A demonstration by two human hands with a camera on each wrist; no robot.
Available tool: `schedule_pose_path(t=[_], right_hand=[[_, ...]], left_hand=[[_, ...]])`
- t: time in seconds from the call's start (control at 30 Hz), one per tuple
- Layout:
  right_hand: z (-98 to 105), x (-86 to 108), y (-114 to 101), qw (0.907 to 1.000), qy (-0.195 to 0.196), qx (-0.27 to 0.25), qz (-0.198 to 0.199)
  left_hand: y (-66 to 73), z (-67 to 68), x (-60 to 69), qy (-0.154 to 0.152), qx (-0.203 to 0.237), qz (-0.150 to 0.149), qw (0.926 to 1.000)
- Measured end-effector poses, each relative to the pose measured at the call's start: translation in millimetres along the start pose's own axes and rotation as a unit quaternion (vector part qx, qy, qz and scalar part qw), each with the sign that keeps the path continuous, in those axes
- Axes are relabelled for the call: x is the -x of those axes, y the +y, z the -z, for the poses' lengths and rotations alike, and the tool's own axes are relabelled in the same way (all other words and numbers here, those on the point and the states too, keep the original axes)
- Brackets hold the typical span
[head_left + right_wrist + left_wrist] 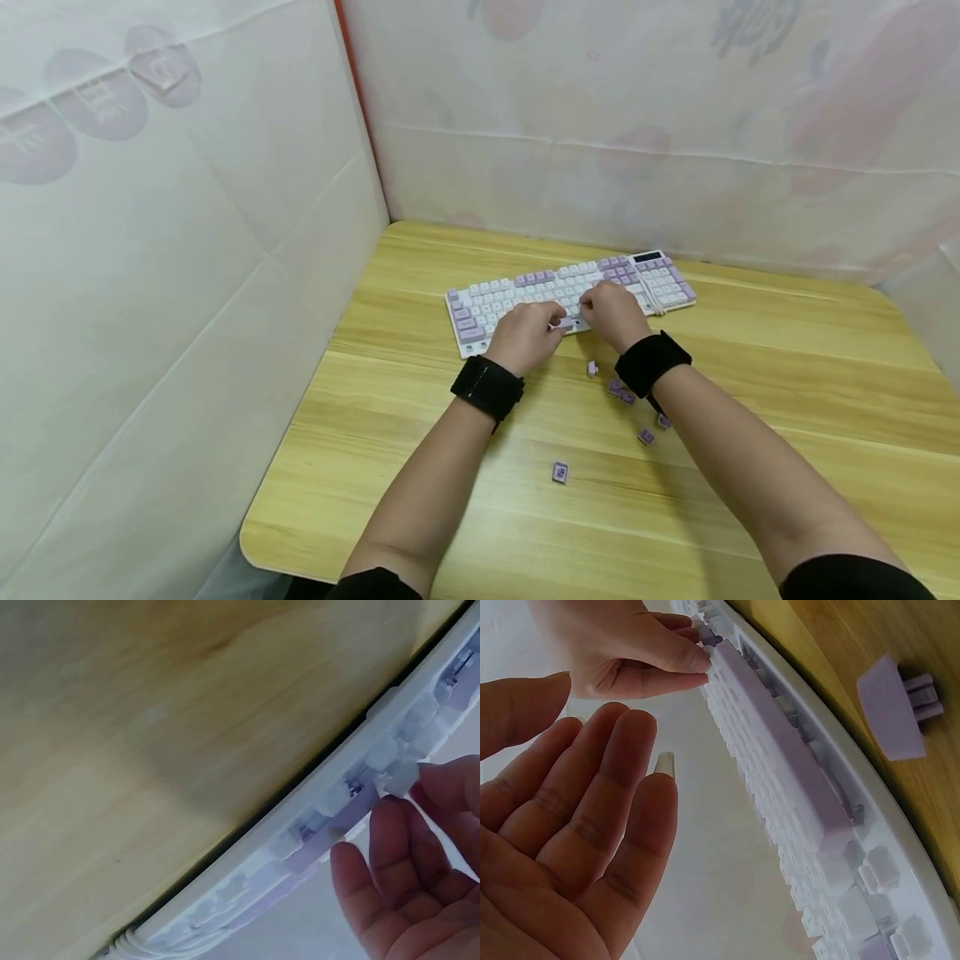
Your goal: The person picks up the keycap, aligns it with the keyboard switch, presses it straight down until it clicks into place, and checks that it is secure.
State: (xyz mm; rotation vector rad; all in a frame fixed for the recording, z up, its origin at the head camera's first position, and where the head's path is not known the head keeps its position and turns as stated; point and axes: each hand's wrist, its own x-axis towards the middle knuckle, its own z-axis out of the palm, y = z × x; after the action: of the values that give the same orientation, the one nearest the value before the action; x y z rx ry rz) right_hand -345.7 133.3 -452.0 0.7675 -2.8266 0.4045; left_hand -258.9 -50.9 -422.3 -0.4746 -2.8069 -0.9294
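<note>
A white and purple keyboard (pixel 536 287) lies on the table, its front row showing bare switches (pixel 881 870) where keycaps are off. My left hand (pixel 525 333) is over the front edge beside the long purple space bar (pixel 780 742). In the left wrist view its fingers are loosely bent, with nothing between them. Right of it, my right hand (pixel 611 312) pinches a small whitish keycap (pixel 403 778) between thumb and forefinger at the front row. Whether that keycap is still seated cannot be told. One loose purple keycap (pixel 892 709) lies just in front of the keyboard.
Several other loose purple keycaps lie on the wooden table (pixel 420 433), among them one keycap (pixel 560 472) nearer to me and one keycap (pixel 646 437) by my right forearm. A coiled cable (pixel 652 292) is wrapped round the keyboard's right part. Cloth-covered walls (pixel 637 192) stand behind and left.
</note>
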Motion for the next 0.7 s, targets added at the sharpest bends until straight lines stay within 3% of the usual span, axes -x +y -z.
schedule_pose_path(t=[0.23,0.47,0.7], right_hand=[[-0.4,1.7,6.6,1.0000,-0.007,0.003,0.004],[6.4,0.2,20.1,0.9969,-0.061,-0.047,0.016],[9.0,-2.5,23.9,0.9948,-0.085,-0.044,0.033]], left_hand=[[0.7,-2.2,-1.1,0.001,0.008,-0.003,1.0000],[-1.0,-1.1,-1.7,0.001,0.003,0.000,1.0000],[-3.9,-2.4,0.1,0.000,0.007,0.001,1.0000]])
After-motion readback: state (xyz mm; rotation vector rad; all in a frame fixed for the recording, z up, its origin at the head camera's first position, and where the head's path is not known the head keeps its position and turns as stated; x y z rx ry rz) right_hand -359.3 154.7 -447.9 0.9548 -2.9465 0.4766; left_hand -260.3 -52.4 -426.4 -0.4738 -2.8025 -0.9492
